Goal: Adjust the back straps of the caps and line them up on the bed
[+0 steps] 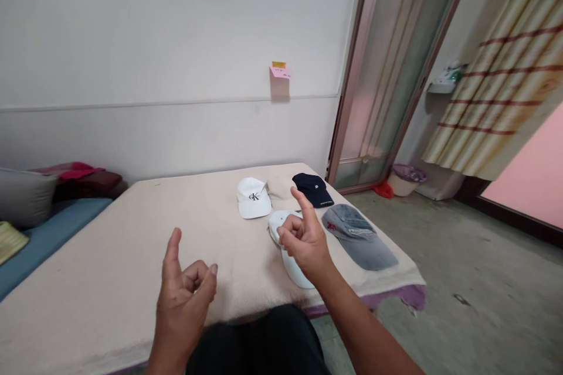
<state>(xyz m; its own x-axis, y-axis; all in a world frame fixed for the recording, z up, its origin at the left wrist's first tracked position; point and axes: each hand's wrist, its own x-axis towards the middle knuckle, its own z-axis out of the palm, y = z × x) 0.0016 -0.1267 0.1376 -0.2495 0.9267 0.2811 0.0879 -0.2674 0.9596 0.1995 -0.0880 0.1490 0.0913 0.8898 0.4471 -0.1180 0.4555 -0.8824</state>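
Observation:
My left hand (pixel 185 290) is raised over the cream bed cover with its index finger pointing up, its thumb apart and its other fingers curled. It holds nothing. My right hand (pixel 307 240) makes much the same shape, also free of any object, in front of a pale blue cap (pixel 297 269) that it partly hides. Behind stand a white cap (pixel 255 198) with dark letters and a beige cap (pixel 279 188), whose right part my index fingertip overlaps. A navy cap (pixel 313 188) lies at the back right. Nearer the right edge rests a grey-blue cap (pixel 358 237).
The cream cover (pixel 109 281) spreads over a bed against a white wall. Pillows and folded cloth (pixel 26 199) lie at left. A pink note (pixel 280 73) is stuck to the wall. To the right are a glass door (pixel 387 70), a bin (pixel 405 180) and a curtain (pixel 497 88).

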